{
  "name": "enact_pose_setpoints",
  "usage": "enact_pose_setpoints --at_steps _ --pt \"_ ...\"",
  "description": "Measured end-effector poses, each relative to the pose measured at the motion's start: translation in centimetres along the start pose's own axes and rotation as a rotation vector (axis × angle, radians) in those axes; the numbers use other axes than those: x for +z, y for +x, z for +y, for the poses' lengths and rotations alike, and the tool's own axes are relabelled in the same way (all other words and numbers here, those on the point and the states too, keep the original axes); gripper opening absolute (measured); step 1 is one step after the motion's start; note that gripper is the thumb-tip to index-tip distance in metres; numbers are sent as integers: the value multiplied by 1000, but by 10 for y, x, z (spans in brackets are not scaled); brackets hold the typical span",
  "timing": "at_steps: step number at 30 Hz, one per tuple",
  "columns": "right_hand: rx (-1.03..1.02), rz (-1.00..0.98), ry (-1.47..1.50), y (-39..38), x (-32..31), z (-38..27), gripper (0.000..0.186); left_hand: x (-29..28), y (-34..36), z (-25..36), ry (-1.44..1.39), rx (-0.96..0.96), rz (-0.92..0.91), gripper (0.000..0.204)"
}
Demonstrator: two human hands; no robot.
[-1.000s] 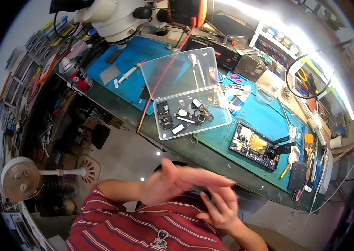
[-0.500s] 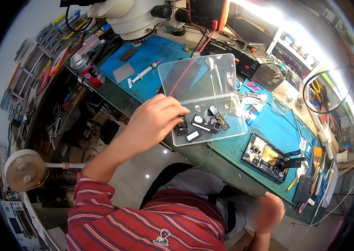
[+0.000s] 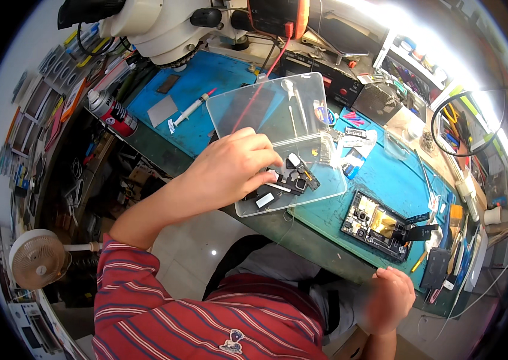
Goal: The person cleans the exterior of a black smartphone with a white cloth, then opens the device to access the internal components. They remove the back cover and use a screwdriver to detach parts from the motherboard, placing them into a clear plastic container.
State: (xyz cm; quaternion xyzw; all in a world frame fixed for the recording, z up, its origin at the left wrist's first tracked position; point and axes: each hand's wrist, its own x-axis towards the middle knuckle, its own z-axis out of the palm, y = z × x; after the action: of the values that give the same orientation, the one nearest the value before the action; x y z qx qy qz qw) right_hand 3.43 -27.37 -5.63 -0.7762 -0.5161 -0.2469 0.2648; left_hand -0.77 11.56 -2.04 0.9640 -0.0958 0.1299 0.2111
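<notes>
My left hand (image 3: 230,170) reaches over the base of a clear plastic box (image 3: 329,193), palm down, thumb and index fingertip bent and apart. The fingertips are close to a black phone module (image 3: 295,185) with a white patch; I cannot tell if they touch it. A black part with a white face (image 3: 265,200) lies just below my thumb, and more small black pieces lie beside it. The box's lid (image 3: 266,102) stands open behind. My right hand (image 3: 395,294) is raised off the front edge of the bench, fingers curled; a blurred patch hides much of it.
An opened phone (image 3: 380,223) lies on the blue mat (image 3: 320,219) to the right, near several hand tools. A syringe (image 3: 193,110) and a spray can (image 3: 111,113) are at the left. The microscope (image 3: 161,30) overhangs the back; a red cable (image 3: 260,84) runs behind the lid.
My left hand has moved slightly right and down over the phone parts, covering the small pinkish piece. My right hand has risen a little with its fingers pointing more upward. The view has shifted slightly.
</notes>
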Motion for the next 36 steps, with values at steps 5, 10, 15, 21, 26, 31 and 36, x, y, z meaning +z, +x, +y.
enact_pose_setpoints --at_steps 5,10,15,21,26,31,36 --pt "-78 2 99 31 4 4 48 5 -1 2 -19 46 -35 25" --pt "-65 7 83 33 10 3 47 9 1 1 -48 70 -38 25" --pt "-43 -18 49 26 12 6 48 3 6 5 -77 18 -113 25" --pt "-32 9 92 23 17 6 48 -5 5 4 -133 -43 -99 22" --pt "-33 28 111 29 16 6 49 -24 14 5 -594 -455 -140 18" --pt "10 13 71 40 19 1 38 -14 10 -11 -597 -466 -27 22" --pt "139 -38 54 86 36 -8 27 -12 9 -6 -432 -396 3 23"
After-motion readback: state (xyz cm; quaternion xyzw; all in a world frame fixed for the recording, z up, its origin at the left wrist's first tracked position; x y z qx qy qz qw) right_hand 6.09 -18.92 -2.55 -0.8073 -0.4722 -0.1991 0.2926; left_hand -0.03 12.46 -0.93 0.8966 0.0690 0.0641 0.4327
